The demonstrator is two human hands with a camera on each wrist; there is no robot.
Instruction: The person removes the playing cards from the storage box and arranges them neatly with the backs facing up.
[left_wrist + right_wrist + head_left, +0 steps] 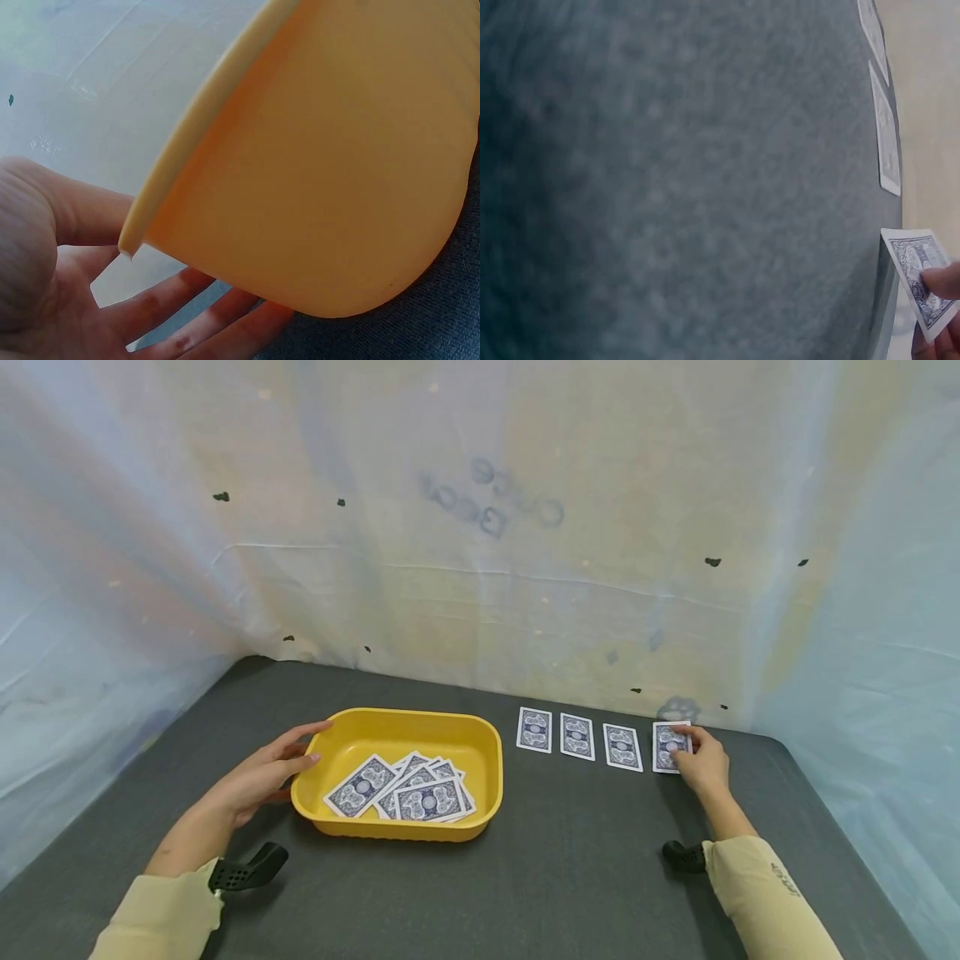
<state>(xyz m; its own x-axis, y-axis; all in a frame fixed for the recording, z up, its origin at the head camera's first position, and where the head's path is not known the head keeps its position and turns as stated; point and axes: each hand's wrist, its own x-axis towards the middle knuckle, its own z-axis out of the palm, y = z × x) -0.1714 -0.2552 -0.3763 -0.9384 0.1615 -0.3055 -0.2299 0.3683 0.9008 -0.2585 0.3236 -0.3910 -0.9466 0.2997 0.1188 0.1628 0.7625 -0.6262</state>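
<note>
A yellow tray (405,832) holds several loosely piled blue-backed cards (431,800). My left hand (251,777) is at the tray's left end, thumb over the rim and fingers against the outer wall; the left wrist view shows the hand (150,300) under the tray's wall (315,165). At the right, my right hand (705,767) pinches a blue-backed card (666,745). In the right wrist view that card (915,262) is tilted, with the thumb of the hand (941,300) on its patterned back and fingers behind.
Three cards lie in a row left of the pinched one: one (535,729), a second (577,737) and a third (622,747). They rest near the back edge of the dark table (525,877). A pale hanging sheet (480,610) stands behind.
</note>
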